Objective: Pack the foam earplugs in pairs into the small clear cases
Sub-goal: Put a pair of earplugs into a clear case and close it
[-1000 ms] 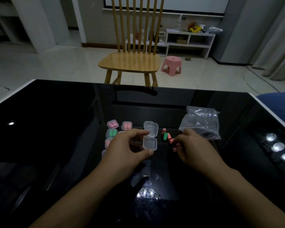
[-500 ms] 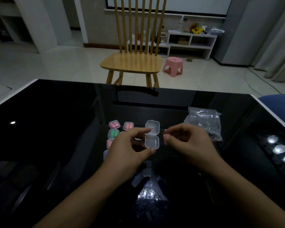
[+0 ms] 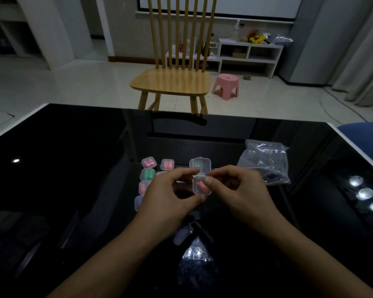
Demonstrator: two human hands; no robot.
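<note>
Two hands up close over the black table (image 3: 73,168); left hand (image 3: 170,196) pinches the open clear case (image 3: 201,186) by its edges, right hand (image 3: 241,190) has fingertips pinched at the rim, pushing in a pink earplug (image 3: 201,186); looks like the filling step, so next it needs a second plug, then snapping the lid; behind sit the filled cases (image 3: 148,174), farther right a plastic bag (image 3: 265,162); loose plugs are hidden, can't tell how many remain.

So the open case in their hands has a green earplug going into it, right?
Not green. The head view shows a pink earplug in the open case, which the left hand holds while the right hand pushes the plug in.
</note>
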